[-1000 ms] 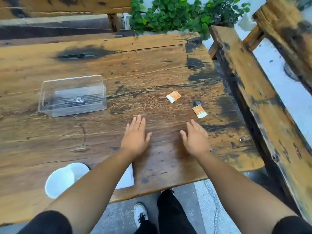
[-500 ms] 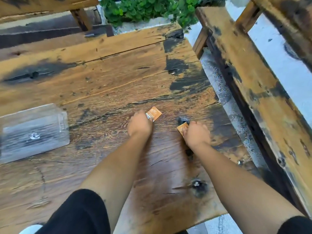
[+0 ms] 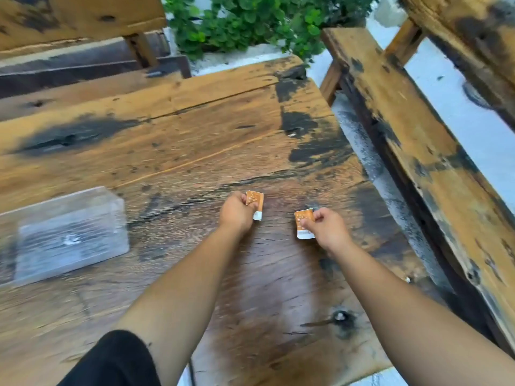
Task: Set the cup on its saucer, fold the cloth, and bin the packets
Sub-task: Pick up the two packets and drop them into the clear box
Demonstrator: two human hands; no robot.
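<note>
Both hands are out over the table, and each has a packet. The left hand is curled tight, pinching the left packet at its orange upper half so the white end hangs below the fingers. The right hand nips the right packet between thumb and forefinger along its right edge, and the sachet stands nearly upright. Both packets look clear of the wood, though the blur makes it hard to be sure.

These look like featherweights: thin, flat sachets, probably paper or foil, limp enough to bend. The right one is already curling at its top edge. No strength needed, just a steady fingertip pinch. The risk I'd call is slip or flutter, since this looks like an outdoor spot with a plant behind and a bench on the right. Gripping well in from the edge, not the very corner, should hold them safe.

A clear box sits well off to the left on the table, likely the bin, though that's my guess. The cup, saucer and cloth are out of view.
</note>
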